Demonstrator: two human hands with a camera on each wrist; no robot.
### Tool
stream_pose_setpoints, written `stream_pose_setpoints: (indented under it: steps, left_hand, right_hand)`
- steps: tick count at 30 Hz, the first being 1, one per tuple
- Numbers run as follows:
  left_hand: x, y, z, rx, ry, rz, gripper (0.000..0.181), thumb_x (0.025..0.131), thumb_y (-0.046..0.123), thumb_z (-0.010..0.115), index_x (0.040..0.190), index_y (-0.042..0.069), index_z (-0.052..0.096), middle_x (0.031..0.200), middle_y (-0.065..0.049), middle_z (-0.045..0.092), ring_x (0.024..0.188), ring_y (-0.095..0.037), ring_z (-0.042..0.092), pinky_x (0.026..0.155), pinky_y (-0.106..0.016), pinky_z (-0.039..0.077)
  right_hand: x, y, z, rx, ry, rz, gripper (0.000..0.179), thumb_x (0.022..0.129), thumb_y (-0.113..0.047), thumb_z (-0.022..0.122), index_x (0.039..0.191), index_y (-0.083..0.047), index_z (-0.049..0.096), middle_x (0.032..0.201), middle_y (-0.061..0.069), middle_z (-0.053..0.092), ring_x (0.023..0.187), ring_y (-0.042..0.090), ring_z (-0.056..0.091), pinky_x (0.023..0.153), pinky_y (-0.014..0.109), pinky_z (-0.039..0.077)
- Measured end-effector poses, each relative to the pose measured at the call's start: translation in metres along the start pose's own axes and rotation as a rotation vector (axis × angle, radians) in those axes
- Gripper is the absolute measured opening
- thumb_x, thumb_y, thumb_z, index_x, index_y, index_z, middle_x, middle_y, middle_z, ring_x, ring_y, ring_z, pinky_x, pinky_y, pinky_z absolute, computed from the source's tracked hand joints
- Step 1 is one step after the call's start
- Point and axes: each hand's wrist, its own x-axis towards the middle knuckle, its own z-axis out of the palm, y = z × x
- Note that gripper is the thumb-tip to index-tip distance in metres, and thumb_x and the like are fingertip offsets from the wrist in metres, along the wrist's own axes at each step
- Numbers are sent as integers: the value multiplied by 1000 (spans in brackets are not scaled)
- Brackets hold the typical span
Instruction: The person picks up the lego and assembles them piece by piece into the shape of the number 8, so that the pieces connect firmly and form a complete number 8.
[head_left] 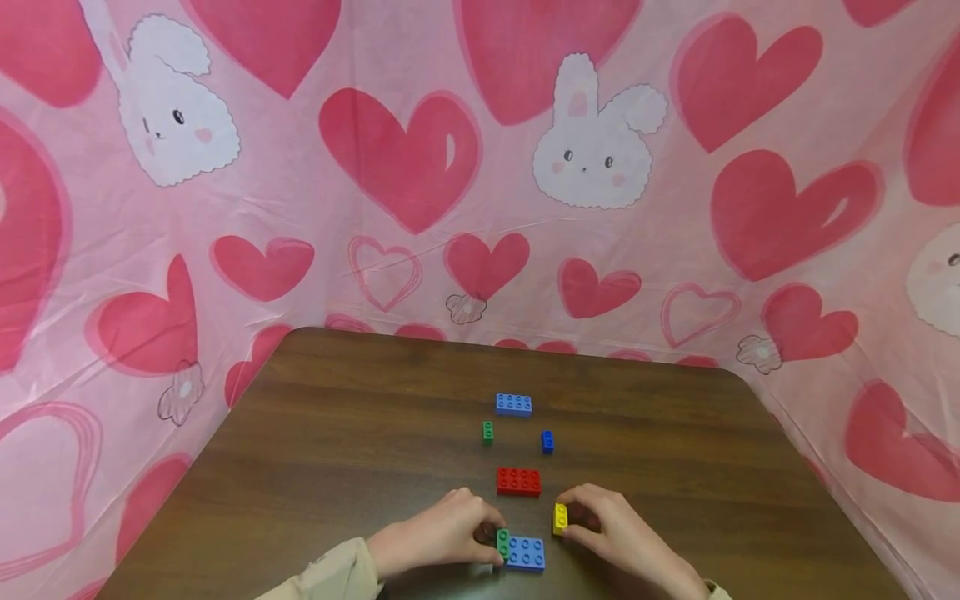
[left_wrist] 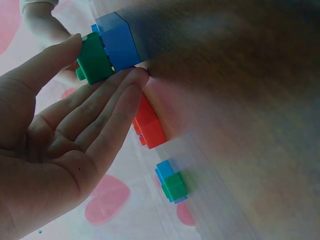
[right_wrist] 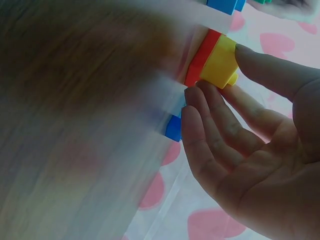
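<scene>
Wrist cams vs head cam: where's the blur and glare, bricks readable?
Head: red brick sharp enough to show its studs, light fairly even; left wrist: table blurred, darker toward the top, green brick edges clear; right wrist: table blurred too, pale sheen over it, yellow brick readable.

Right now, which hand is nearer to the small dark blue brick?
The right hand: it is in front of the dark blue brick, slightly right; the left hand is farther, front-left.
</scene>
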Motion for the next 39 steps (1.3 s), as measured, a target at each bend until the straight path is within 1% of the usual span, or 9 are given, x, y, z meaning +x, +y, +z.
stream_pose_setpoints:
  steps: [5,10,14,22,28,34,39]
  left_hand:
    - [0,0,0,-2,0,3,28,84,23,80,108,11,76,95,6,77,74,11,60,66,-8,49]
    - [0,-1,1,13,10,23,27,84,23,80,107,11,76,94,7,77,74,11,59,65,-8,48]
    - [0,-1,1,16,13,26,26,84,24,80,106,11,76,92,7,77,72,12,57,64,-8,47]
    - [0,-1,0,-5,1,11,27,84,23,80,108,11,76,92,6,76,73,11,59,65,-8,48]
    - [1,-2,0,-30,-7,-2,28,84,22,79,109,10,75,94,5,77,74,11,59,66,-9,49]
    - [1,-2,-1,-44,-13,-16,27,84,22,80,108,10,76,91,4,77,71,11,57,64,-10,49]
    - [2,-3,-1,-43,-13,-26,28,83,23,80,107,10,76,90,5,76,70,10,56,64,-10,48]
  right_hand:
    - [-1,-4,1,-1,-9,2,32,92,-31,70,114,-9,67,109,0,69,92,6,62,78,22,55]
    - [-3,-6,2,-38,-1,-18,33,91,-35,71,114,-11,67,108,-4,69,94,5,62,81,24,55]
    - [-3,-8,3,-60,-5,-17,34,91,-37,70,114,-13,68,107,-6,69,95,5,62,82,25,55]
    - [-5,-15,4,-78,-10,-29,32,91,-37,71,113,-14,68,108,-7,69,96,5,63,81,24,55]
    - [-5,-19,4,-77,-18,-47,31,91,-35,71,113,-13,68,107,-6,68,96,5,63,81,26,56]
    - [-6,-20,4,-61,-34,-45,30,91,-32,71,113,-12,67,107,-5,68,96,5,64,80,26,57]
    - [-6,-22,4,-60,-30,-57,30,91,-35,70,113,-13,67,107,-6,68,95,5,64,80,27,57]
